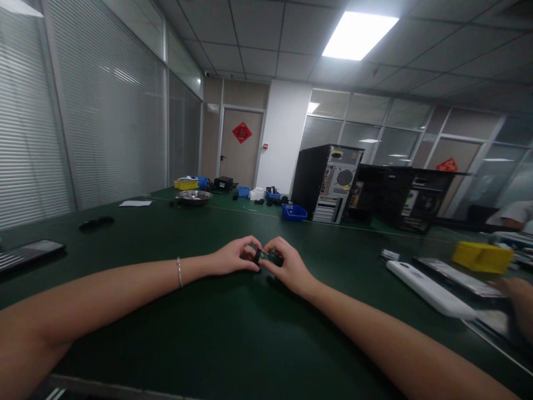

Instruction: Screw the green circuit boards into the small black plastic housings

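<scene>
At the middle of the green table (200, 328), my two hands meet over a small black part with a green circuit board (262, 255). My left hand (237, 255), with a bracelet on the wrist, pinches its black left end between thumb and fingers. The fingers of my right hand (287, 264) are closed on the green and dark right side of it. A thin reddish line, perhaps a wire, shows between the fingertips. My fingers hide much of the piece, so its exact kind is unclear.
Computer towers (327, 183) stand at the back right, near a blue bin (294, 212). A metal bowl (194, 197) sits at the back left. A white device (428, 289) and a yellow box (483, 256) lie right, beside another person's hand (518, 300). A keyboard-like object (31, 255) lies left.
</scene>
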Motion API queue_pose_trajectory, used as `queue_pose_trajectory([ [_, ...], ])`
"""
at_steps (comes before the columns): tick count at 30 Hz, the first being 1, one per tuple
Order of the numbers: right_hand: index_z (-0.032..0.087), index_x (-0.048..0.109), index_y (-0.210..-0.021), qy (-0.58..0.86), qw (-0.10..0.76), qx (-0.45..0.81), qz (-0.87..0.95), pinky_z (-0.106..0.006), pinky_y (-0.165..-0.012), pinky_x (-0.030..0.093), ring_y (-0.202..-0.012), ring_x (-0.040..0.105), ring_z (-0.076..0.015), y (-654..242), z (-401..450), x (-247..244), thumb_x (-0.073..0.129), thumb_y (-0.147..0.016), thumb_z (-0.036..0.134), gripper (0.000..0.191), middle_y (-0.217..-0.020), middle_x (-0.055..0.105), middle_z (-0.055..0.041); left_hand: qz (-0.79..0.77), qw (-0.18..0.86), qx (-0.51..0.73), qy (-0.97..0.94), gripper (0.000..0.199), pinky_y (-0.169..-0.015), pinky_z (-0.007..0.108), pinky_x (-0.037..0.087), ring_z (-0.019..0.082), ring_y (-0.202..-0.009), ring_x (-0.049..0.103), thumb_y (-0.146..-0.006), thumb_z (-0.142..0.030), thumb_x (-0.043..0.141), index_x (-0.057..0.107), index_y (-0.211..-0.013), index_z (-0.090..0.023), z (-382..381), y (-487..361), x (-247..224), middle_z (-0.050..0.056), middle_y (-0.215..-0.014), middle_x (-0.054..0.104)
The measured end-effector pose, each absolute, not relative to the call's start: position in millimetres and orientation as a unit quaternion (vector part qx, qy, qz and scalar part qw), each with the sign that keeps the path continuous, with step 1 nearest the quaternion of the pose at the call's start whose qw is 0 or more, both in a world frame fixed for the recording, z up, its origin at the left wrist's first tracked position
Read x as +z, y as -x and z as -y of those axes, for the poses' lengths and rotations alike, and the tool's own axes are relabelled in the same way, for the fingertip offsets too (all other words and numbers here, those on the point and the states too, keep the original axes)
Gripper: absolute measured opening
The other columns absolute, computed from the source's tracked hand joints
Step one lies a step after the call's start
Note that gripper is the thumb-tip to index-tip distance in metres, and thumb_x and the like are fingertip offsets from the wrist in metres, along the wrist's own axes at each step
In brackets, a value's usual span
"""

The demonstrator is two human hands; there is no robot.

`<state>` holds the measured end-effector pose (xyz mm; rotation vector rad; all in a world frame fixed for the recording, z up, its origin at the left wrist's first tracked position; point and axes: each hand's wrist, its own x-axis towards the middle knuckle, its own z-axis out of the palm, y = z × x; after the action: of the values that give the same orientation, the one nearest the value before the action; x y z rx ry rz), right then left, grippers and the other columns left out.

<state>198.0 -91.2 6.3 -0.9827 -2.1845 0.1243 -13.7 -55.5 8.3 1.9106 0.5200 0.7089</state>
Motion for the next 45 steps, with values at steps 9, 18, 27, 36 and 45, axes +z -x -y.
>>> queue_pose_trajectory([
  [9, 0.015, 0.061, -0.099, 0.350, 0.406, 0.053, 0.843, -0.035, -0.074, 0.052, -0.087, 0.062, -0.0181, -195, 92, 6, 0.062, -0.090, 0.030, 0.018, -0.101, 0.062, -0.0043, -0.214, 0.537, 0.325, -0.748, 0.047, -0.078, 0.037, 0.051, 0.020, -0.084, 0.068, -0.068, -0.019, 0.080, 0.049, -0.102, -0.016, 58, 8, 6, 0.005, -0.093, 0.068],
  [18, 0.015, 0.061, -0.101, 0.332, 0.428, 0.056, 0.839, -0.037, -0.078, 0.052, -0.091, 0.062, -0.0192, -194, 95, 9, 0.062, -0.090, 0.028, 0.017, -0.104, 0.062, -0.0049, -0.203, 0.577, 0.343, -0.713, 0.046, -0.080, 0.037, 0.051, 0.021, -0.086, 0.069, -0.068, -0.016, 0.079, 0.046, -0.100, -0.017, 63, 4, 10, 0.006, -0.091, 0.070],
  [27, 0.016, 0.061, -0.103, 0.340, 0.428, 0.043, 0.836, -0.037, -0.077, 0.052, -0.091, 0.062, -0.0193, -194, 92, 6, 0.060, -0.091, 0.029, 0.018, -0.106, 0.062, -0.0055, -0.211, 0.593, 0.354, -0.692, 0.045, -0.084, 0.038, 0.050, 0.019, -0.086, 0.067, -0.078, -0.027, 0.072, 0.049, -0.114, -0.015, 61, 6, 7, 0.007, -0.094, 0.069],
  [36, 0.017, 0.061, -0.103, 0.353, 0.406, 0.027, 0.843, -0.038, -0.079, 0.052, -0.093, 0.061, -0.0196, -190, 95, 7, 0.061, -0.091, 0.031, 0.019, -0.108, 0.062, -0.0058, -0.248, 0.544, 0.353, -0.719, 0.029, -0.079, 0.032, 0.049, 0.019, -0.084, 0.063, -0.081, -0.029, 0.067, 0.066, -0.104, -0.012, 63, 1, 9, 0.007, -0.095, 0.069],
  [45, 0.020, 0.052, -0.124, 0.381, 0.408, 0.021, 0.829, -0.038, -0.077, 0.053, -0.091, 0.061, -0.0202, -191, 93, 8, 0.058, -0.092, 0.033, 0.035, -0.115, 0.059, -0.0075, -0.334, 0.436, 0.484, -0.682, 0.024, -0.082, 0.034, 0.050, 0.018, -0.085, 0.062, -0.091, -0.026, 0.057, 0.063, -0.109, -0.012, 27, 16, 19, 0.007, -0.094, 0.067],
])
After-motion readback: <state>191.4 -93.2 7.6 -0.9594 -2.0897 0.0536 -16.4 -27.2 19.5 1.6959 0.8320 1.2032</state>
